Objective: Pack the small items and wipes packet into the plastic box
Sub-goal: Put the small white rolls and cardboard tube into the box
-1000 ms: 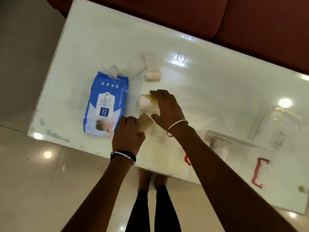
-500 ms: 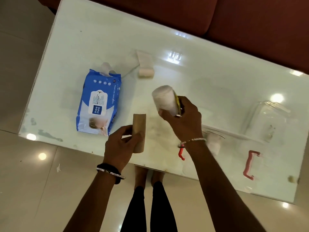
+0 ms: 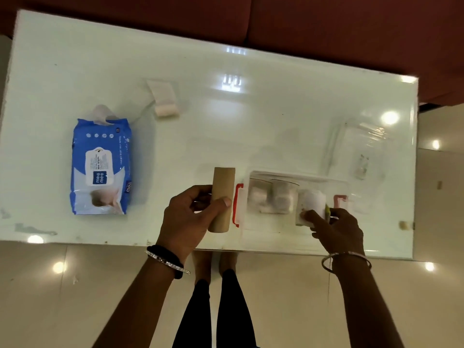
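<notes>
My left hand (image 3: 189, 219) grips a brown cardboard tube (image 3: 222, 197), held just left of the clear plastic box (image 3: 296, 175) with red clips (image 3: 237, 204). My right hand (image 3: 336, 227) holds a white roll (image 3: 311, 204) with a yellow edge over the box's right end. Two pale rolls (image 3: 270, 198) lie inside the box. The blue wipes packet (image 3: 100, 167) lies flat at the table's left. A small white gauze roll (image 3: 165, 110), partly unwound, sits further back.
The clear box lid (image 3: 361, 149) rests on the glass table (image 3: 251, 121) at the right. A dark red sofa (image 3: 326, 28) runs along the far edge. The table's near edge is right at my wrists; tiled floor lies below.
My right hand carried the white roll rightward to the box. My left hand followed with the cardboard tube, stopping beside the box's left clip. The view shifted right.
</notes>
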`<state>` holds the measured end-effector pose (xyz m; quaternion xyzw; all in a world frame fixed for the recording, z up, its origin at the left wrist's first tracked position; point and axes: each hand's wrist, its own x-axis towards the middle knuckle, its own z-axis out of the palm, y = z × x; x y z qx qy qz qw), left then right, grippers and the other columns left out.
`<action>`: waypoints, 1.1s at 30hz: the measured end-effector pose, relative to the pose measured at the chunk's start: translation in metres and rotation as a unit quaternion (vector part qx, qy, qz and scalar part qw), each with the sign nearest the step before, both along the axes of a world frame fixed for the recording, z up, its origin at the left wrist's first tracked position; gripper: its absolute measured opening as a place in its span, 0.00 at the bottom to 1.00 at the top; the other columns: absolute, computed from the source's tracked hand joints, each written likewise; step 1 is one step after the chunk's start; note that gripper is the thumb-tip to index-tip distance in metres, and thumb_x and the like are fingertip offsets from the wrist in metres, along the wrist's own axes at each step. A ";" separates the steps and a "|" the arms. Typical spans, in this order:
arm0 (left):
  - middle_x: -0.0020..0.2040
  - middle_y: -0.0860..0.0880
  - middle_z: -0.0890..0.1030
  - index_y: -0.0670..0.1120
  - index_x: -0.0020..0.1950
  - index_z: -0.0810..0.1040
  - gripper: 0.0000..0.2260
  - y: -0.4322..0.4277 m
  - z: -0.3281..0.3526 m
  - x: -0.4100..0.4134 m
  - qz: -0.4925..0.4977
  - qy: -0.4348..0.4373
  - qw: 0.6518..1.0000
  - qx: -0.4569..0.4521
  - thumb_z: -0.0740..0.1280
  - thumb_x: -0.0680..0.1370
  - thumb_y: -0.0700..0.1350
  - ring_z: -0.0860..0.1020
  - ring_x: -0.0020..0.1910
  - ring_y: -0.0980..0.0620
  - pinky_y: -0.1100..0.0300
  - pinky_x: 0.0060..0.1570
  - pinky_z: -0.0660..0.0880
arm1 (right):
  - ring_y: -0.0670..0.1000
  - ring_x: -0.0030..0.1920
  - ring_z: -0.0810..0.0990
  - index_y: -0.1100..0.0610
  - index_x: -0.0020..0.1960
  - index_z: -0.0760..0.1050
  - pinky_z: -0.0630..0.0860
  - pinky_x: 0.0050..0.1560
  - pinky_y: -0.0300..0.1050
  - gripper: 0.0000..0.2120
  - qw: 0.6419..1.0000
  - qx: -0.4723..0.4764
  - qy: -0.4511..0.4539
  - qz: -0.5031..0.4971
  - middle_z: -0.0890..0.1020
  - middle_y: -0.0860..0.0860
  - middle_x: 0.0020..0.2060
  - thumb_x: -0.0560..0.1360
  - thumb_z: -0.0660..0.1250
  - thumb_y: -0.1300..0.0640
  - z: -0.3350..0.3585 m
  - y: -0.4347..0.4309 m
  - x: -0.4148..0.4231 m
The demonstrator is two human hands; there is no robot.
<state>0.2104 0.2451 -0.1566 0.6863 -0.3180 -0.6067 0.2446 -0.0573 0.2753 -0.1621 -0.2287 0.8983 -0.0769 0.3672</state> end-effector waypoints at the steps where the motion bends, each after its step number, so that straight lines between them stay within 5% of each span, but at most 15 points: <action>1: 0.47 0.54 0.85 0.53 0.52 0.82 0.11 0.001 0.000 -0.004 -0.006 0.003 1.000 -0.001 0.75 0.70 0.48 0.83 0.46 0.55 0.64 0.44 0.79 | 0.60 0.49 0.85 0.57 0.56 0.77 0.77 0.58 0.55 0.27 1.000 0.010 0.024 0.005 0.86 0.59 0.47 0.64 0.76 0.43 -0.006 -0.002 -0.003; 7: 0.45 0.57 0.86 0.57 0.50 0.82 0.15 0.005 0.005 -0.027 -0.043 -0.005 0.999 0.004 0.73 0.64 0.56 0.83 0.44 0.61 0.71 0.39 0.75 | 0.65 0.57 0.78 0.64 0.59 0.74 0.73 0.54 0.53 0.25 0.992 -0.010 0.114 0.057 0.82 0.63 0.52 0.70 0.74 0.50 -0.037 -0.015 0.003; 16: 0.45 0.62 0.84 0.55 0.53 0.83 0.13 0.006 0.009 -0.043 -0.083 -0.041 0.995 -0.029 0.74 0.70 0.52 0.81 0.42 0.69 0.80 0.35 0.71 | 0.64 0.58 0.78 0.64 0.63 0.71 0.73 0.53 0.52 0.27 0.979 0.027 0.118 0.163 0.81 0.61 0.55 0.73 0.72 0.47 -0.035 -0.010 0.005; 19: 0.44 0.63 0.83 0.53 0.55 0.83 0.15 0.008 0.012 -0.048 -0.105 -0.055 0.992 -0.039 0.75 0.70 0.52 0.80 0.43 0.72 0.82 0.35 0.70 | 0.60 0.57 0.81 0.60 0.66 0.73 0.75 0.53 0.50 0.25 0.970 -0.042 0.154 0.182 0.83 0.57 0.57 0.75 0.69 0.47 -0.010 0.001 0.009; 22: 0.44 0.62 0.83 0.53 0.57 0.82 0.18 0.011 0.013 -0.057 -0.131 -0.062 0.988 -0.047 0.76 0.68 0.52 0.81 0.44 0.68 0.79 0.37 0.73 | 0.47 0.45 0.85 0.54 0.60 0.79 0.78 0.45 0.37 0.22 0.982 -0.124 -0.002 0.140 0.86 0.48 0.48 0.74 0.68 0.40 0.014 0.008 0.020; 25: 0.46 0.57 0.84 0.54 0.57 0.82 0.20 0.016 0.016 -0.067 -0.187 -0.085 0.975 -0.080 0.78 0.66 0.52 0.82 0.43 0.62 0.68 0.44 0.80 | 0.50 0.48 0.87 0.51 0.59 0.80 0.84 0.49 0.47 0.25 0.950 -0.104 -0.293 0.023 0.87 0.50 0.48 0.68 0.72 0.39 0.025 0.011 0.036; 28: 0.51 0.53 0.83 0.54 0.60 0.81 0.22 0.019 0.017 -0.077 -0.256 -0.118 0.951 -0.124 0.77 0.66 0.52 0.81 0.47 0.55 0.54 0.49 0.80 | 0.51 0.48 0.86 0.52 0.56 0.81 0.84 0.46 0.48 0.20 0.946 -0.123 -0.300 0.005 0.87 0.52 0.47 0.67 0.76 0.46 0.019 0.013 0.041; 33: 0.53 0.53 0.78 0.54 0.61 0.80 0.22 0.018 0.012 -0.070 -0.240 -0.146 0.949 -0.145 0.77 0.67 0.50 0.77 0.50 0.54 0.54 0.50 0.79 | 0.58 0.50 0.85 0.56 0.60 0.76 0.84 0.49 0.49 0.21 0.951 -0.110 -0.277 -0.086 0.83 0.60 0.50 0.70 0.77 0.57 0.003 0.012 0.025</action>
